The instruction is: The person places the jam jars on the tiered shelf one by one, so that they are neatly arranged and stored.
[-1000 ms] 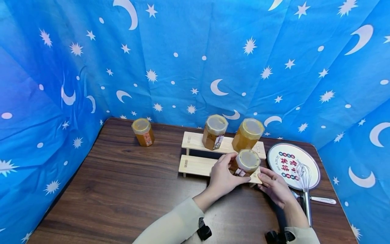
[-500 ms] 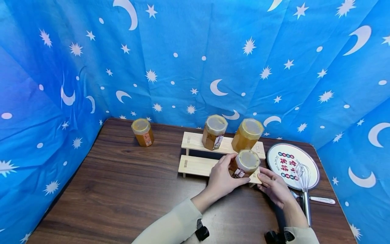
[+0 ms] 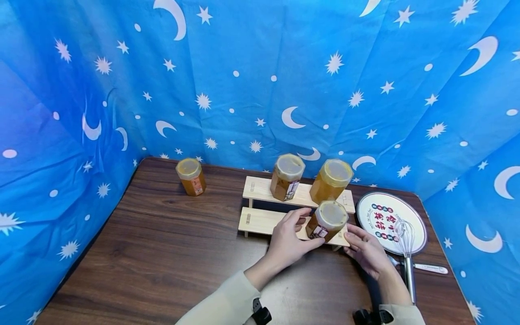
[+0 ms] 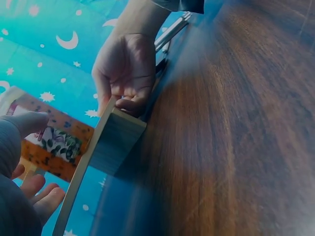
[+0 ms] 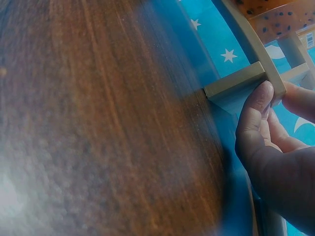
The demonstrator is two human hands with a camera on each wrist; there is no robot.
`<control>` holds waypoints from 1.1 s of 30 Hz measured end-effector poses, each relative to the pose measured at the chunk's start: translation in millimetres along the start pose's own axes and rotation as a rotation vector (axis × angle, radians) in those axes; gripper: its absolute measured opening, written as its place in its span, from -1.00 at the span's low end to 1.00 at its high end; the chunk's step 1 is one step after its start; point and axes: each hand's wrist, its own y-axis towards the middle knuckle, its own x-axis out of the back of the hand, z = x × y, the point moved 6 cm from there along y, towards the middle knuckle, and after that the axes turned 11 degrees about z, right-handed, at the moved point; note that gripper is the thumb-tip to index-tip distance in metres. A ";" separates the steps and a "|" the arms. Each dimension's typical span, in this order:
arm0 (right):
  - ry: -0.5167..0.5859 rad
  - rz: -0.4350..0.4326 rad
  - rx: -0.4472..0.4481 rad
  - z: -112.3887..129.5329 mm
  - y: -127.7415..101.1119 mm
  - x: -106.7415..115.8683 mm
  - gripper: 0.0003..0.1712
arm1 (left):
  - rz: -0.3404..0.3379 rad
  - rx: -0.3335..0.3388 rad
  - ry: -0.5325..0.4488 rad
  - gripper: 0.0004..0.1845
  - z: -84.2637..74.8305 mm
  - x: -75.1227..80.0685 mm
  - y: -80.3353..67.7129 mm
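Just changed: loosened the left hand from around the near jar; wrapped close about it half a second ago, now drawn back with a gap between fingers and jar side.
Meaning: judged as borne by the front shelf alone, and so as good as set down; not clearly shifted along the board since then.
Left hand's grip: wide, loosely curved, holding nothing; close to the front of the near jar with the thumb, cannot tell whether touching.
Right hand's grip: narrow, pinching the right end of the front shelf between thumb and fingers of the right hand, same as before.
Near jar's place: on the right part of the front shelf, in front of the right back jar.
Near jar's long axis: vertical, square to the board; judged upright, with the slanted look in the head view put down to camera angle.
Near jar's facing: lid up, paper label turned towards the person and slightly left.
Back shelf: bearing the left back jar and the right back jar, both upright.
Lone jar: upright on the worktop, well left of both shelves.
Plate: right of both shelves, partly under the whisk.
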 end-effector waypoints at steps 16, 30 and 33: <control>-0.009 -0.010 -0.026 -2.7 -2.4 2.1 -0.63 | -0.177 -0.150 -0.074 -0.41 -9.8 59.2 -34.3; 0.010 -0.007 -0.032 -2.4 0.4 2.2 -0.75 | -0.413 -0.189 0.022 -0.48 -9.7 135.0 -59.0; 0.007 0.001 -0.026 -1.5 1.2 1.8 -0.76 | -0.460 -0.158 0.060 -0.49 0.0 150.8 -61.7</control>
